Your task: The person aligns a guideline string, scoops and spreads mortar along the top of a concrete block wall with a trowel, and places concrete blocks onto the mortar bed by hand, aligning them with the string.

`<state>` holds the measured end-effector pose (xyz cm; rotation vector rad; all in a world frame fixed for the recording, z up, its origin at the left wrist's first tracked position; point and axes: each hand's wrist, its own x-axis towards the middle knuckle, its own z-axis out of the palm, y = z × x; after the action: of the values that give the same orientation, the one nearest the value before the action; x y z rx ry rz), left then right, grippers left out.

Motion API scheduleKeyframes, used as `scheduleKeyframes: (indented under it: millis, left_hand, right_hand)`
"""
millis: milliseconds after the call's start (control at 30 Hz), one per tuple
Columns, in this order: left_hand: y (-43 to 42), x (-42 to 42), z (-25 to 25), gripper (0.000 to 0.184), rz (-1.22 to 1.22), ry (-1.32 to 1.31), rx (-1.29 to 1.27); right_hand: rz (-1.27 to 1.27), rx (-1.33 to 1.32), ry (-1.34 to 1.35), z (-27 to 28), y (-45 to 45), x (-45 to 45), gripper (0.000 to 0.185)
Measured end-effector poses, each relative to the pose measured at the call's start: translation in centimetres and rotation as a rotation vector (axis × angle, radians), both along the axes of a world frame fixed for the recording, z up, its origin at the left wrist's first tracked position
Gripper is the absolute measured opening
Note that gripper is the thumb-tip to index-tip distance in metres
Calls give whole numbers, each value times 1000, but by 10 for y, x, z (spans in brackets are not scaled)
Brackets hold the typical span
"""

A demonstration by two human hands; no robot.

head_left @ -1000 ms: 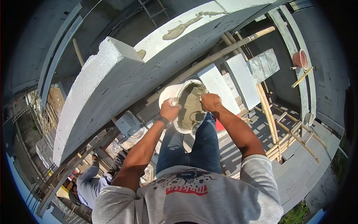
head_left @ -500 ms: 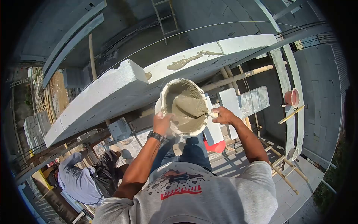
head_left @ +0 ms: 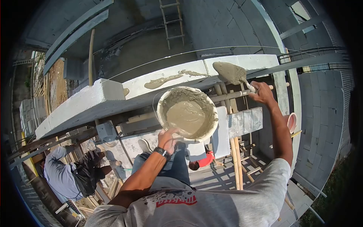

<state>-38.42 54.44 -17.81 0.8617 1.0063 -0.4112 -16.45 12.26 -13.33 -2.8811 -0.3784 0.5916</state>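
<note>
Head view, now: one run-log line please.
left hand: on bucket rim | right hand: gripping trowel, loaded with mortar | trowel: by wall top, contact unclear | bucket: mortar inside

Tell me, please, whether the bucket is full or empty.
Partly full: mortar lies in the bucket, its surface below the rim.

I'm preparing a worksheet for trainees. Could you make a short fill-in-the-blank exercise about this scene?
1. The right hand grips a ____ loaded with mortar.
2. The left hand holds a round ____ with mortar inside.
3. The watch is on the ____ wrist.

Missing words: trowel; bucket; left.
</note>
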Motion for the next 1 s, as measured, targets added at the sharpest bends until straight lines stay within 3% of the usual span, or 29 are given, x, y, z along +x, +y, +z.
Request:
scheduleKeyframes:
  millis: [33, 67, 100, 167, 200, 267, 400, 500, 567, 667, 767, 867, 1000]
  left_hand:
    - [-3, 1, -3, 32, -2, 35, 16]
    - [-4, 2, -4, 24, -8, 74, 34]
    - [-6, 4, -6, 17, -16, 111, 52]
    - [-7, 1, -20, 15, 24, 121, 73]
    - [-4, -8, -37, 15, 55, 128, 70]
    - [3, -2, -19, 15, 21, 157, 110]
    - [37, -36, -57, 15, 66, 230, 191]
    - [54, -39, -56, 18, 118, 270, 255]
    - [60, -36, -43, 21, 223, 286, 279]
    - [81, -51, -55, 12, 289, 341, 302]
    - [117, -87, -85, 15, 310, 337, 296]
    - [134, -98, -102, 15, 393, 301, 254]
    - [134, -96, -94, 8, 384, 339, 284]
  right_hand:
    - [70, -115, -84, -5, -17, 18, 41]
    - [161, 18, -320, -19, -37, 28, 39]
    - [164, -84, -409, -25, -40, 41, 36]
    - [184, -210, -400, -36, -48, 66, 30]
    - [237, -213, -405, -45, -48, 75, 28]
    - [336, -216, -423, -67, -42, 85, 25]
    - [370, -131, -439, -102, 14, 73, 23]
    - [373, -55, -471, -108, 64, 65, 20]
    - [412, -4, -516, -104, 96, 58, 32]
    - [424, 82, -510, -107, 143, 45, 15]
    - [429, 115, -533, -110, 175, 38, 13]
    - [427, 53, -519, -122, 192, 29, 13]
    - [174, 198, -412, -104, 176, 8, 17]
